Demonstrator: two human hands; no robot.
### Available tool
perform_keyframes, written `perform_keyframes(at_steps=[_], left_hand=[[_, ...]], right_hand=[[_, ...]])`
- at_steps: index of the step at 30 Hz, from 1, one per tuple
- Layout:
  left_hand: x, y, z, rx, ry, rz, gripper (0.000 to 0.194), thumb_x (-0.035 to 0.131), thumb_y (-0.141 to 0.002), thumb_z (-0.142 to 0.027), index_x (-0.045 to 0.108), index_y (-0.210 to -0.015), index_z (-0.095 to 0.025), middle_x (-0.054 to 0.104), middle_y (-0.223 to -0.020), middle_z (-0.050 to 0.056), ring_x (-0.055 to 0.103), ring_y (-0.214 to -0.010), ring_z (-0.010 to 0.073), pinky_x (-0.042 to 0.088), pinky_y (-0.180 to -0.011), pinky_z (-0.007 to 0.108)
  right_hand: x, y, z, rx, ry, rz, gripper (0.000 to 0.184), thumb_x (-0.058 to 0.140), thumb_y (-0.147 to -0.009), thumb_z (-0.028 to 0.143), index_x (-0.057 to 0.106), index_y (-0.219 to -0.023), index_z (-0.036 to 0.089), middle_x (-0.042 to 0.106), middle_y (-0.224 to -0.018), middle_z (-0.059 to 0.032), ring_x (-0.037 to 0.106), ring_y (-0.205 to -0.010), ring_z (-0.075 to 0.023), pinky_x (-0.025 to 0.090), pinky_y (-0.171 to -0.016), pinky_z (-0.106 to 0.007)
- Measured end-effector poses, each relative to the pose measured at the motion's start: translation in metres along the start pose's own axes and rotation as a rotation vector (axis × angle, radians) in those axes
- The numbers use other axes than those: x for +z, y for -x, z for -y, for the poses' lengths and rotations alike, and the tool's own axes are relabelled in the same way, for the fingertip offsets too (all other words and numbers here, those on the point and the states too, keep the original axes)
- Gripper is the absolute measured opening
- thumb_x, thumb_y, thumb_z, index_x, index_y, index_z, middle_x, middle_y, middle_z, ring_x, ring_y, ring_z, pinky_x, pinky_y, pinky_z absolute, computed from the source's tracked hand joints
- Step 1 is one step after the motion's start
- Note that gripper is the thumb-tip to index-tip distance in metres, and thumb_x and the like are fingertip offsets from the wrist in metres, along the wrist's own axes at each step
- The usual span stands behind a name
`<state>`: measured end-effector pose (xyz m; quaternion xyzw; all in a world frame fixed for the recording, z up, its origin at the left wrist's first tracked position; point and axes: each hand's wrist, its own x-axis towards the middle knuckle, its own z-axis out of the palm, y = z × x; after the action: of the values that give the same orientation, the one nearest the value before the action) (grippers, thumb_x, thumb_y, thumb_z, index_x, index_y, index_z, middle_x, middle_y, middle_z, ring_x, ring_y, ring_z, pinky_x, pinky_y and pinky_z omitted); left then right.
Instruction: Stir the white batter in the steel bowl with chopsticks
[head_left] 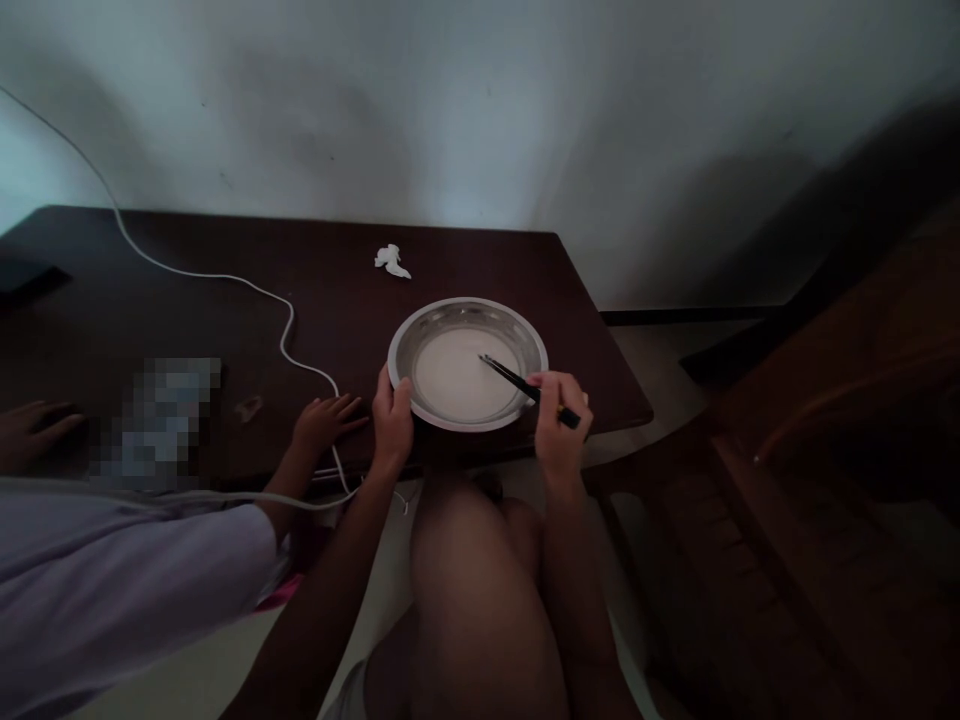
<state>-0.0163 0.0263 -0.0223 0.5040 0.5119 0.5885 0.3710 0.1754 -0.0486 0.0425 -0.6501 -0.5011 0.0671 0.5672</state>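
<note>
A round metal basin (402,345) sits at the front edge of the dark table, its inside floor a smooth pale white. Whether that is a liquid, a powder or bare metal, I cannot tell. My left hand (393,420) grips the basin's near left rim, thumb on top. In my right hand (561,420), beside the near right rim, is a pair of black chopsticks (514,379). Their tips point left and down over the middle of the basin; contact with the pale surface is not clear.
A white cable (225,277) crosses the dark wooden table (480,262). Crumpled white tissue (391,261) lies behind the basin. At left, another person's hand (324,422) rests on the table by a blurred-out rectangle (169,420). A wooden chair (720,500) stands at right.
</note>
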Motion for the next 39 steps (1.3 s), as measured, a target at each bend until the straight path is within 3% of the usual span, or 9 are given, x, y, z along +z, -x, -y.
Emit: perform_keyframes(at_steps=[3,6,9,15,21,24,27,33,39], left_hand=[[0.000,0.000,-0.001,0.000,0.006,-0.003,0.039,0.052,-0.086,-0.039,0.066,-0.116,-0.019,0.071,-0.110,0.008,0.062,-0.110,0.0258,0.045,-0.104,0.039],[0.000,-0.001,-0.002,0.006,0.009,-0.003,0.038,0.052,-0.085,-0.037,0.067,-0.115,-0.019,0.070,-0.110,0.008,0.061,-0.111,0.0263,0.045,-0.104,0.039],[0.000,-0.001,0.000,0.006,0.004,-0.004,0.039,0.052,-0.085,-0.039,0.067,-0.115,-0.019,0.070,-0.111,0.009,0.061,-0.112,0.0266,0.044,-0.105,0.040],[0.000,-0.002,0.005,0.009,0.006,-0.011,0.044,0.053,-0.086,-0.044,0.065,-0.120,-0.020,0.071,-0.110,0.009,0.062,-0.110,0.0265,0.046,-0.103,0.040],[0.001,-0.003,0.001,0.000,0.004,-0.021,0.044,0.053,-0.085,-0.046,0.066,-0.118,-0.018,0.070,-0.112,0.010,0.062,-0.112,0.0282,0.046,-0.104,0.042],[0.001,-0.003,0.001,-0.004,0.009,-0.027,0.046,0.054,-0.084,-0.047,0.065,-0.117,-0.018,0.071,-0.111,0.010,0.063,-0.110,0.0284,0.046,-0.103,0.042],[0.001,-0.004,0.002,-0.007,0.017,-0.021,0.046,0.054,-0.083,-0.047,0.065,-0.118,-0.018,0.071,-0.108,0.009,0.063,-0.106,0.0271,0.047,-0.101,0.041],[0.000,-0.004,0.002,-0.019,0.018,-0.019,0.042,0.054,-0.083,-0.043,0.067,-0.115,-0.017,0.071,-0.108,0.009,0.062,-0.110,0.0264,0.046,-0.102,0.039],[-0.001,-0.004,0.004,-0.027,0.031,-0.003,0.041,0.053,-0.083,-0.039,0.066,-0.114,-0.017,0.071,-0.105,0.008,0.062,-0.109,0.0258,0.046,-0.101,0.037]], right_hand=[[-0.005,0.002,-0.002,0.088,-0.102,-0.119,0.038,0.038,-0.100,0.045,0.060,-0.078,0.023,0.069,-0.072,0.0001,0.065,-0.073,-0.0156,0.045,-0.076,-0.032],[-0.005,0.003,-0.001,0.082,-0.187,0.006,0.039,0.037,-0.100,0.046,0.062,-0.079,0.023,0.070,-0.072,0.0004,0.067,-0.075,-0.0155,0.047,-0.076,-0.031],[-0.002,0.001,0.000,0.003,-0.108,0.137,0.034,0.043,-0.098,0.045,0.067,-0.086,0.023,0.076,-0.087,-0.0019,0.068,-0.087,-0.0165,0.045,-0.086,-0.034],[-0.008,0.000,-0.002,0.091,-0.128,-0.094,0.039,0.037,-0.099,0.046,0.060,-0.077,0.023,0.070,-0.072,-0.0002,0.065,-0.073,-0.0157,0.045,-0.078,-0.032],[-0.005,-0.002,-0.001,-0.013,-0.090,0.155,0.034,0.045,-0.097,0.045,0.069,-0.086,0.023,0.077,-0.089,-0.0018,0.066,-0.087,-0.0168,0.042,-0.086,-0.034],[-0.009,-0.003,-0.003,0.005,-0.019,0.018,0.037,0.042,-0.098,0.044,0.067,-0.082,0.023,0.075,-0.085,-0.0022,0.064,-0.083,-0.0166,0.042,-0.083,-0.033],[-0.012,-0.001,-0.005,0.094,-0.121,-0.088,0.041,0.038,-0.100,0.046,0.061,-0.074,0.022,0.069,-0.071,-0.0002,0.063,-0.072,-0.0153,0.044,-0.078,-0.032],[-0.006,-0.001,-0.006,0.005,-0.154,0.201,0.033,0.048,-0.096,0.045,0.069,-0.085,0.023,0.076,-0.089,-0.0022,0.066,-0.088,-0.0167,0.045,-0.086,-0.033],[-0.012,-0.001,-0.006,0.101,-0.173,-0.055,0.040,0.039,-0.099,0.043,0.062,-0.076,0.022,0.069,-0.072,0.0005,0.063,-0.073,-0.0148,0.046,-0.079,-0.032]])
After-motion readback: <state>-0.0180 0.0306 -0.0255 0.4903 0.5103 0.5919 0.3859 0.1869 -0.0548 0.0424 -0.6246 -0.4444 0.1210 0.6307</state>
